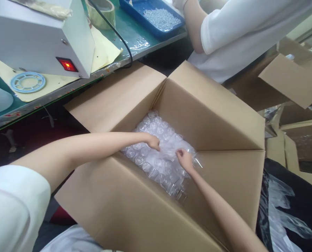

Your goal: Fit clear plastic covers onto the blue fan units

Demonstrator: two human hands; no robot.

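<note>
Both my arms reach down into a large open cardboard box [219,115]. Inside lies a clear plastic bag [168,147] over several small clear plastic cups [145,164] packed in rows. My left hand [153,142] pinches the bag film near the middle of the box. My right hand [184,159] grips the same film a little to the right, fingers curled into it. The two hands are close together, a short gap apart.
A workbench with a green mat [134,33] stands behind the box, holding a grey machine [40,38] with a lit red switch [67,64], a tape roll [102,12] and a blue tray of small parts [158,17]. A co-worker's white sleeve [240,31] is at upper right. More cardboard boxes [292,77] stand right.
</note>
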